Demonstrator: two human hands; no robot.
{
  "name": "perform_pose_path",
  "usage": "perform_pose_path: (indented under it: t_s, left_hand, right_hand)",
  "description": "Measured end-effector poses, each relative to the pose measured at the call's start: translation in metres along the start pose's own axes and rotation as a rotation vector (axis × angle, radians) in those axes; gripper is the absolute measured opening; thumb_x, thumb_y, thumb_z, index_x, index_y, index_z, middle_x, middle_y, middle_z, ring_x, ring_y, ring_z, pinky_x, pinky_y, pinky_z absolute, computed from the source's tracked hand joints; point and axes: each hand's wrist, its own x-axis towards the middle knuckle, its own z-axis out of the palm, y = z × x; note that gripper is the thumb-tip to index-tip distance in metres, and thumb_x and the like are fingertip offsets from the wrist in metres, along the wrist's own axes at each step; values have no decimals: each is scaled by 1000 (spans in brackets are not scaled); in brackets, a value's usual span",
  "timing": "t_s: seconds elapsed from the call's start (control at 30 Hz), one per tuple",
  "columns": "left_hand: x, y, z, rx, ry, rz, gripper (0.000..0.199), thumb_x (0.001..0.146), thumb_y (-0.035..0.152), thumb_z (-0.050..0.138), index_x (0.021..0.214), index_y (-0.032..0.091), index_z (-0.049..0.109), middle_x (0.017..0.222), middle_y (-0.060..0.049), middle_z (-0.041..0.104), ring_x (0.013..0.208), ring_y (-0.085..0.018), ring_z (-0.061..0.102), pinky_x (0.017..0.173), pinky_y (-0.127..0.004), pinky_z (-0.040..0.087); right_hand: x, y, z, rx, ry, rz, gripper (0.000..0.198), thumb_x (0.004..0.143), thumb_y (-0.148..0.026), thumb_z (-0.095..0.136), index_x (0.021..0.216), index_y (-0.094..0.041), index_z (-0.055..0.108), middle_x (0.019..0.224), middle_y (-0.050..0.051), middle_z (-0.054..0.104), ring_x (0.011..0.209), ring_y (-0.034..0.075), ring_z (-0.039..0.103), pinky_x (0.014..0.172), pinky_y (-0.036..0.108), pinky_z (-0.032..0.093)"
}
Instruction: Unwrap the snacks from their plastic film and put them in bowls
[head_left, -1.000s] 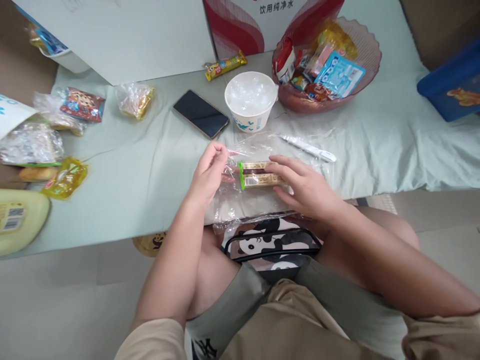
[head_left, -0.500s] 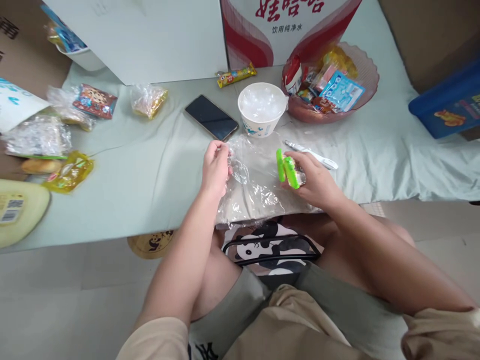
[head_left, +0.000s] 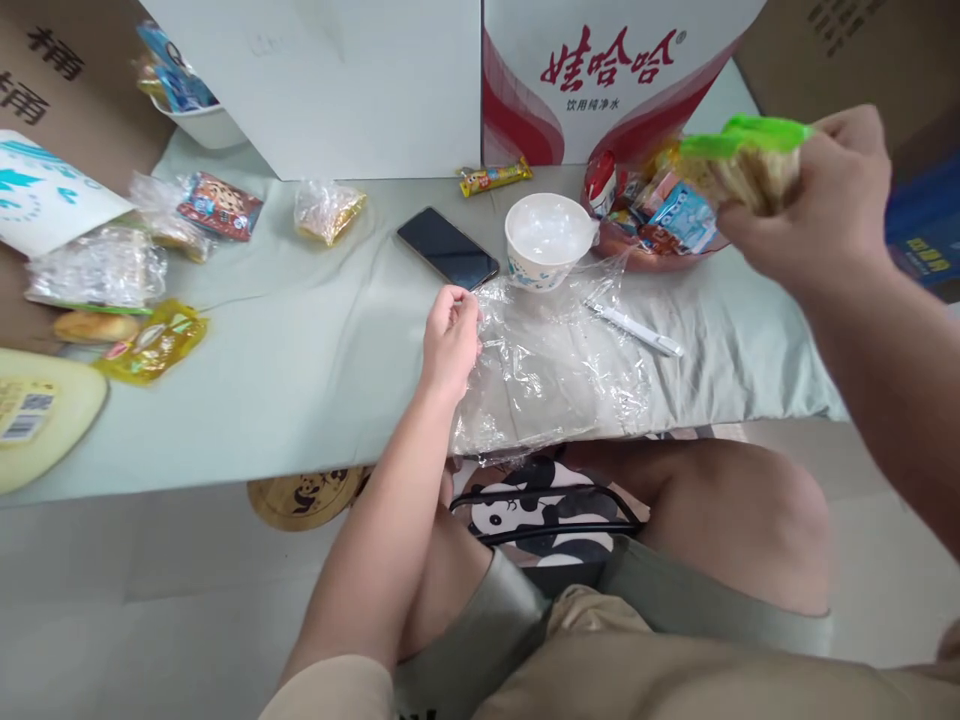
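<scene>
My left hand (head_left: 452,340) is closed on the left edge of a clear plastic bag (head_left: 551,385), which lies spread flat on the cloth. My right hand (head_left: 832,205) is raised at the right and grips a snack packet (head_left: 757,165) with bright green ends, slightly blurred. That packet hangs over the right side of a pink bowl (head_left: 649,258) of wrapped snacks and hides part of it. Just behind the bag stands a white paper cup (head_left: 541,272). A white utility knife (head_left: 637,330) rests at the bag's right edge.
A phone (head_left: 448,248) lies left of the cup, near a yellow snack stick (head_left: 495,177). Large cartons (head_left: 592,60) stand along the back. Wrapped snacks (head_left: 220,207), a tipped paper cup (head_left: 52,195) and a pale yellow container (head_left: 45,420) occupy the left.
My right hand has lifted the green-ended packet from above the bag, up and right to the bowl. My left hand keeps its hold on the bag. The view has shifted slightly.
</scene>
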Motion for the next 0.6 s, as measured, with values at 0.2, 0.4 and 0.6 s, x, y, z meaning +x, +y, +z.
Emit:
perform_pose_path:
  t_s: [0.2, 0.4, 0.6]
  left_hand:
    - [-3, -1, -1, 65, -66, 33, 18, 99, 28, 53, 82, 23, 48, 81, 3, 53, 48, -4, 38, 42, -20, 28]
    - [-4, 3, -1, 76, -87, -13, 18, 98, 29, 53, 83, 23, 47, 85, 2, 53, 47, -3, 38, 42, -21, 26]
    - [-1, 4, -9, 239, -134, -6, 31, 99, 53, 53, 93, 22, 52, 90, -2, 58, 51, -7, 46, 48, -23, 34]
  right_hand:
    - [43, -1, 12, -112, -382, 91, 84, 83, -32, 78, 157, -41, 40, 134, 4, 69, 127, 38, 63, 108, 61, 52]
    - [-18, -12, 21, 75, -56, -337, 28, 95, -24, 53, 120, -29, 65, 123, 13, 71, 120, 34, 66, 102, 56, 55]
    - [-114, -28, 67, 406, -311, -698, 32, 90, -18, 51, 117, -19, 68, 122, 13, 74, 116, 28, 70, 99, 47, 58]
